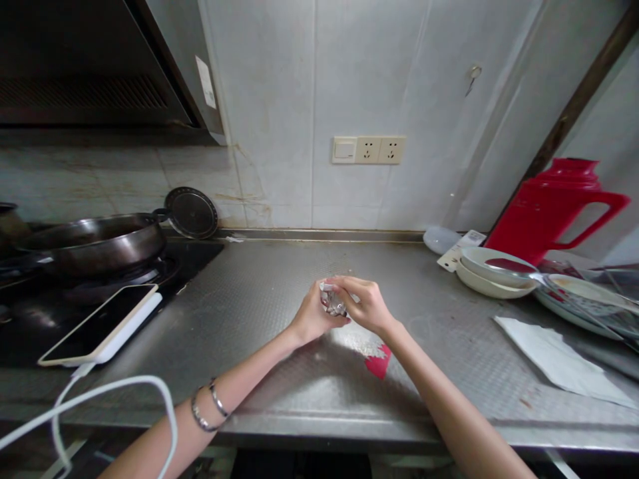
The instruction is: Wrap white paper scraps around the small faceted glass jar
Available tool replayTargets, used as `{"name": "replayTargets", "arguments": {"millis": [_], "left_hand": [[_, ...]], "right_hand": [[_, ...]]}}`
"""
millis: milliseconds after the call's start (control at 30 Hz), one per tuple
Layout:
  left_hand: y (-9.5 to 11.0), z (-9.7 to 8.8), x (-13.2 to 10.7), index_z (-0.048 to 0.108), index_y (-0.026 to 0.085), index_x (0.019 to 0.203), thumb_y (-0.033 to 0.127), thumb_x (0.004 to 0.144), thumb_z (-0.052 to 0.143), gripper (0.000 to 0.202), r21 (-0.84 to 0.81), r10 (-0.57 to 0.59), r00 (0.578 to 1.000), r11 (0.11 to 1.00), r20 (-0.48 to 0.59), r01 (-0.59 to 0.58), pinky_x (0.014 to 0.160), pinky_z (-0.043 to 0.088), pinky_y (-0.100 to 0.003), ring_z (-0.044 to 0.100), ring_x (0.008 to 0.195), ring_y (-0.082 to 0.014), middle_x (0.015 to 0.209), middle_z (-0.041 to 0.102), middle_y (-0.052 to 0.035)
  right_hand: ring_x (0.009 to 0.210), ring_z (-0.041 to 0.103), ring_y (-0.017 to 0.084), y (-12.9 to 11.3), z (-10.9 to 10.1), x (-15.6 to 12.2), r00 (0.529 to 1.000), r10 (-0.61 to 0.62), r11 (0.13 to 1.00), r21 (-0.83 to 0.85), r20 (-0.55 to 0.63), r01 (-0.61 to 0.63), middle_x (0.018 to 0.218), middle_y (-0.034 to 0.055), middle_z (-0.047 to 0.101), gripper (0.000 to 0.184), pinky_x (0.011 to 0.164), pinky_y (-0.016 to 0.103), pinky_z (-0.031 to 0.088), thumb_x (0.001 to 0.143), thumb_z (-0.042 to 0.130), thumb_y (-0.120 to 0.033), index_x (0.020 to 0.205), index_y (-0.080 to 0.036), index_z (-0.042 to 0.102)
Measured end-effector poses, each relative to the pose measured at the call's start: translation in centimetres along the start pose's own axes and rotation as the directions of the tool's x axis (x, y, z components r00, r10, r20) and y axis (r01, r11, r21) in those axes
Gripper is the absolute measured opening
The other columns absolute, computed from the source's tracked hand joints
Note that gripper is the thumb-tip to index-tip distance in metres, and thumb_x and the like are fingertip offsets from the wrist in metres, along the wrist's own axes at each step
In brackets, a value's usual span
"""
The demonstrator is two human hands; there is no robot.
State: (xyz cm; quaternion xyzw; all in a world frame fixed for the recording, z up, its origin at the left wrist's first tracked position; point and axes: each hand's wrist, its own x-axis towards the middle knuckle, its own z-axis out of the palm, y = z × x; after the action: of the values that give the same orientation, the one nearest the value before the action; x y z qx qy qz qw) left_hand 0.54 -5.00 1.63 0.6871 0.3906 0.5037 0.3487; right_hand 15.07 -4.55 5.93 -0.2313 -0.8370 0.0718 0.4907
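As left hand (310,316) curls round glinting clear object (333,304), right hand (366,304) pinching its edge, dimpled metal counter (234,293)

Kitchen: range hood (100,60) above stove (50,313), steel pan (117,251), metal counter (259,273), 2 stacked bowls (492,286).

Dimpled metal counter (239,293), glossy plastic flask (536,209), matt paper tissue (559,359), shiny held object (334,304) (perhaps glass)

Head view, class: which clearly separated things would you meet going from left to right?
Black-screened pale-edged phone, round dark disc, bare left hand, red jagged-edged scrap, pale round dish, tall red handled thermos.
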Motion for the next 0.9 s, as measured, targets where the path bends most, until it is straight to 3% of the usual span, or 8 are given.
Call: {"name": "replayTargets", "arguments": {"millis": [100,233,300,400,467,600,700,900], "left_hand": [[-0.4,0.0,0.2,0.045,0.017,0.116,0.022,0.050,0.083,0.076,0.036,-0.009,0.998,0.999,-0.054,0.011,0.084,0.048,-0.036,0.060,0.098,-0.0233,0.112,0.060,-0.0098],[-0.6,-0.1,0.1,0.045,0.017,0.116,0.024,0.047,0.084,0.078,0.069,-0.041,0.997,0.997,-0.062,0.046,0.083,0.048,-0.038,0.060,0.097,-0.0236,0.109,0.060,-0.0093],[-0.3,-0.1,0.0,0.046,0.017,0.115,0.024,0.048,0.084,0.077,0.065,-0.061,0.998,0.996,-0.031,0.063,0.082,0.048,-0.038,0.060,0.094,-0.0232,0.107,0.060,-0.0086],[0.1,0.0,-0.3,0.046,0.016,0.117,0.023,0.048,0.084,0.079,0.092,-0.078,0.997,0.993,-0.025,0.080,0.083,0.047,-0.038,0.060,0.092,-0.0228,0.108,0.060,-0.0091],[0.4,0.0,-0.4,0.045,0.016,0.118,0.022,0.048,0.084,0.081,0.103,-0.070,0.997,0.992,-0.026,0.072,0.085,0.047,-0.038,0.059,0.094,-0.0228,0.109,0.060,-0.0097],[0.6,-0.2,-0.3,0.047,0.015,0.115,0.025,0.050,0.084,0.076,0.103,-0.065,0.998,0.992,-0.020,0.067,0.084,0.046,-0.037,0.060,0.092,-0.0226,0.105,0.062,-0.0090],[0.9,-0.3,-0.1,0.048,0.015,0.114,0.026,0.050,0.084,0.074,0.102,-0.063,0.997,0.992,-0.048,0.068,0.081,0.047,-0.035,0.060,0.091,-0.0219,0.105,0.063,-0.0084],[1.5,-0.4,0.1,0.049,0.017,0.115,0.023,0.048,0.085,0.076,0.036,-0.089,0.989,0.995,-0.115,0.094,0.083,0.047,-0.033,0.061,0.092,-0.0207,0.106,0.063,-0.0077]], "right_hand": [[0.082,0.068,0.019,-0.4,-0.2,0.0,1.000,0.023,0.999,0.022,0.007,-0.023,0.087,0.0077,0.073,0.023,0.073,0.027,0.050,0.091,0.046,-0.021,0.094,-0.019,0.070],[0.056,0.060,0.013,-0.8,-0.5,0.1,0.988,0.151,0.987,0.050,0.015,-0.151,0.064,0.0028,0.068,0.028,0.056,0.022,0.043,0.090,0.049,-0.029,0.076,-0.016,0.070],[0.051,0.055,0.012,-0.5,-0.5,0.1,0.970,0.237,0.970,0.069,-0.057,-0.233,0.059,0.0015,0.064,0.033,0.051,0.021,0.040,0.091,0.048,-0.034,0.072,-0.015,0.069],[0.057,0.058,0.013,0.2,-0.3,0.2,0.923,0.314,0.950,0.067,-0.223,-0.306,0.068,0.0031,0.067,0.033,0.054,0.022,0.041,0.091,0.047,-0.037,0.079,-0.015,0.069],[0.059,0.059,0.014,0.7,-0.1,0.2,0.923,0.292,0.955,0.026,-0.252,-0.295,0.071,0.0040,0.069,0.031,0.057,0.022,0.043,0.091,0.048,-0.036,0.082,-0.015,0.069],[0.056,0.058,0.013,1.0,0.2,0.1,0.974,0.194,0.979,-0.044,-0.116,-0.201,0.066,0.0042,0.068,0.034,0.056,0.022,0.043,0.092,0.045,-0.035,0.079,-0.016,0.070],[0.061,0.062,0.015,0.7,0.1,0.0,0.983,0.173,0.985,-0.019,-0.058,-0.174,0.072,0.0050,0.071,0.034,0.059,0.023,0.046,0.092,0.043,-0.035,0.084,-0.019,0.071],[0.067,0.067,0.018,0.1,-0.5,0.1,0.976,0.190,0.982,0.017,-0.104,-0.189,0.078,0.0050,0.074,0.029,0.061,0.024,0.049,0.091,0.047,-0.034,0.093,-0.022,0.073]]}}
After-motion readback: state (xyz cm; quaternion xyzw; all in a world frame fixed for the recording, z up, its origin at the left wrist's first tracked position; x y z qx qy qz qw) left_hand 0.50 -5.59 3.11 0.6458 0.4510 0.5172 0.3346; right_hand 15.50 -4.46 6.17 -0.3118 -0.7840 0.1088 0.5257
